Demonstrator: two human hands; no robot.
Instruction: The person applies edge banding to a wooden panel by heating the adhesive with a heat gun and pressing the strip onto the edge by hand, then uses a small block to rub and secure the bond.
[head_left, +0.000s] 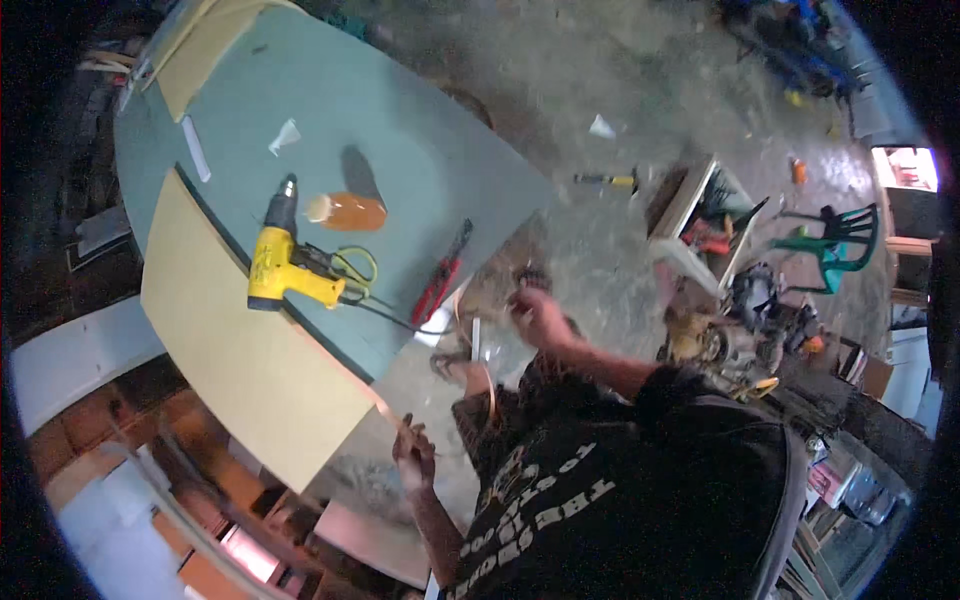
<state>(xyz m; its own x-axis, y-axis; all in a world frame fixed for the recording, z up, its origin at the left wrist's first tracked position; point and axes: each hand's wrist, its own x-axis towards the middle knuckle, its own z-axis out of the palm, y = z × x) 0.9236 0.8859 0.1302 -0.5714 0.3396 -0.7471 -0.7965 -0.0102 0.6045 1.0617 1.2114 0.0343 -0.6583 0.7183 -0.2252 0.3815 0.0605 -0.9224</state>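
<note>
My left hand (414, 458) is by the near corner of a cream-coloured board (255, 350), its fingers closed on a thin light-brown edging strip (386, 408) that runs along the board's edge. My right hand (538, 318) is off the table's right corner with its fingers curled; what they hold, if anything, I cannot make out. Thin strip loops hang between my hands. A yellow corded power drill (275, 268) lies across the board's far edge. Beyond it an orange-brown bottle (350, 210) lies on the grey-green tabletop (430, 165). A red-handled tool (437, 288) lies at the table's right edge.
White scraps (286, 136) lie on the table and floor. To the right are a hammer-like tool (608, 181), an open wooden box (705, 225) of tools, a green plastic chair (835, 240) and a greasy machine (720, 345). Wooden shelving (225, 470) stands at the lower left.
</note>
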